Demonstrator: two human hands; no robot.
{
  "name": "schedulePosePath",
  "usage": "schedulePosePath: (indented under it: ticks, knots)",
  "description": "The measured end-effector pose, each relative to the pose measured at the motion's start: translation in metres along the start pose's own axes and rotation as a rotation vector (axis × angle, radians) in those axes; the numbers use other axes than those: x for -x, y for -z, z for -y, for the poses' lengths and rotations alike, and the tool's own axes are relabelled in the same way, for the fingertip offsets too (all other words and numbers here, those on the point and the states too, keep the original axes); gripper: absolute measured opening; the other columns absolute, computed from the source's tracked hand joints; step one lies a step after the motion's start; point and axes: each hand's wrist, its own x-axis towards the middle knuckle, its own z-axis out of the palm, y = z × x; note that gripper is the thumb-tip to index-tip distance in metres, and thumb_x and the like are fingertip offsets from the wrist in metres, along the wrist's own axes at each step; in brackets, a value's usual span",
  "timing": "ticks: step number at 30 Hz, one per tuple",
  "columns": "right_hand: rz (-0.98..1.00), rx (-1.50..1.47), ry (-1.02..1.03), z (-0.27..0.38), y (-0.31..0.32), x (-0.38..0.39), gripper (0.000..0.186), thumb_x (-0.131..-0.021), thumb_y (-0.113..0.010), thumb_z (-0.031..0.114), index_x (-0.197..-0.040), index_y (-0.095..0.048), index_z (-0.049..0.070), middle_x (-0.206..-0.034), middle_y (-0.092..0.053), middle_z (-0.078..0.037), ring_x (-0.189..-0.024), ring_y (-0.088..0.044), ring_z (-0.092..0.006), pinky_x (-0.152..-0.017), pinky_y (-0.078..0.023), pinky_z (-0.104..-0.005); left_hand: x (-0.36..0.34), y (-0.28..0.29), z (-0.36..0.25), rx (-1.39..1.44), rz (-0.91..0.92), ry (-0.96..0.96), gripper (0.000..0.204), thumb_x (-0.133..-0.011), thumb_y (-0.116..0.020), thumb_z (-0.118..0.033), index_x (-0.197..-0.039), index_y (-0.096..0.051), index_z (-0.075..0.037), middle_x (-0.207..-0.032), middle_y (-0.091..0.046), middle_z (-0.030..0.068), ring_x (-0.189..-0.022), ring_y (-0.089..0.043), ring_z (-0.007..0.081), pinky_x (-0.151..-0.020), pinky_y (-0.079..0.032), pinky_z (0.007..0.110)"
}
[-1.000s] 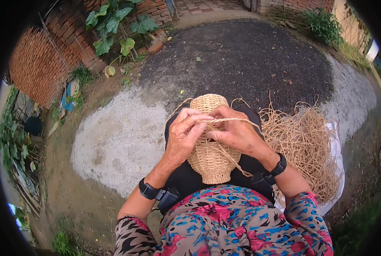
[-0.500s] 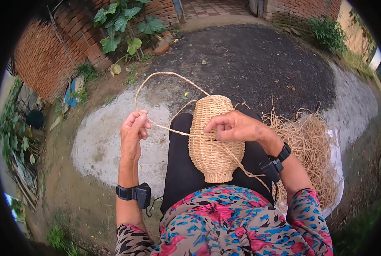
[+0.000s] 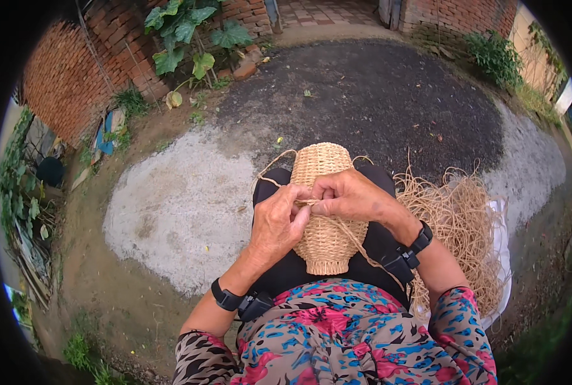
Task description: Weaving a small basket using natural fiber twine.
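While resting lengthwise on the black-clad lap, woven basket (image 3: pixel 324 212) points its rounded closed end away from the body and its flared open rim toward the patterned blouse (image 3: pixel 337 340). Left hand (image 3: pixel 278 221) curled against the basket's left flank, fingers folded inward, thumb and forefinger pinched narrow on a straw strand (image 3: pixel 306 203) at the upper middle of the weave. Right hand (image 3: pixel 350 197) laid over the top right of the basket, fingers bent and closed on the same strand, fingertips almost touching those of the left. Both hands meeting just above the basket's middle, knuckles up. From the pinch, one thin strand loops out to the left and over the basket's far end; another runs down across the weave toward the right wrist. Black wrist strap (image 3: pixel 225 298) on the left forearm, another black strap (image 3: pixel 419 239) on the right. Heap of loose straw fibre (image 3: pixel 462 231) piled on a white sheet (image 3: pixel 501 244) just beside the right thigh. Beyond the knees, pale concrete patch (image 3: pixel 170 205) on the left, dark gravel ground (image 3: pixel 376 96) ahead, red brick wall (image 3: pixel 61 83) and a broad-leaved plant (image 3: pixel 190 32) farther off.
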Motion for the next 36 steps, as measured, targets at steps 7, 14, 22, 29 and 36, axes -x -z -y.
schedulePosePath:
  ticks: [7, 14, 22, 29, 36]
  knots:
    - [0.132, -0.41, 0.045, -0.009, 0.009, 0.002, 0.018, -0.095, -0.064, 0.021, -0.091, -0.066, 0.003, -0.075, -0.063, 0.002, -0.072, -0.058, -0.0055, -0.063, -0.045, -0.0229, 0.001, 0.003, -0.004, -0.129, -0.086, -0.245, 0.02, -0.075, -0.072, 0.005, -0.089, -0.061, -0.003, -0.075, -0.061, 0.0079, -0.058, -0.061, 0.0182, -0.052, -0.049, 0.03]
    - [-0.189, -0.372, 0.004, -0.005, 0.003, 0.002, 0.017, -0.094, -0.062, 0.017, -0.085, -0.064, 0.002, -0.072, -0.063, 0.0, -0.065, -0.059, -0.0068, -0.06, -0.047, -0.0251, 0.004, 0.006, -0.01, -0.059, 0.063, -0.2, 0.017, -0.077, -0.073, -0.002, -0.09, -0.062, -0.003, -0.07, -0.06, 0.0074, -0.053, -0.056, 0.0147, -0.049, -0.044, 0.029]
    - [-0.153, -0.381, 0.203, -0.008, 0.007, 0.016, 0.015, -0.096, -0.062, 0.016, -0.089, -0.062, 0.003, -0.078, -0.059, 0.002, -0.07, -0.055, -0.0045, -0.06, -0.044, -0.0233, -0.044, 0.018, 0.0, 0.1, 0.545, 0.126, 0.024, -0.09, -0.064, -0.023, -0.104, -0.069, -0.003, -0.079, -0.069, 0.011, -0.071, -0.065, 0.0164, -0.065, -0.05, 0.033]
    - [-0.403, -0.079, 0.282, 0.014, 0.023, 0.024, 0.026, -0.095, -0.061, 0.028, -0.101, -0.061, 0.002, -0.08, -0.065, -0.008, -0.07, -0.064, -0.016, -0.065, -0.051, -0.0312, -0.058, 0.013, 0.022, 0.19, 0.761, 0.107, 0.033, -0.097, -0.056, -0.033, -0.109, -0.07, -0.006, -0.085, -0.07, 0.012, -0.083, -0.064, 0.0146, -0.073, -0.05, 0.034]
    - [-0.28, 0.408, 0.276, 0.004, 0.012, 0.025, 0.029, -0.093, -0.057, 0.031, -0.083, -0.058, 0.003, -0.073, -0.06, -0.016, -0.066, -0.059, -0.0355, -0.06, -0.046, -0.0444, -0.054, 0.017, 0.005, 0.171, 0.643, 0.109, 0.026, -0.095, -0.06, -0.025, -0.098, -0.069, -0.001, -0.076, -0.066, 0.0113, -0.068, -0.061, 0.0167, -0.063, -0.047, 0.034]
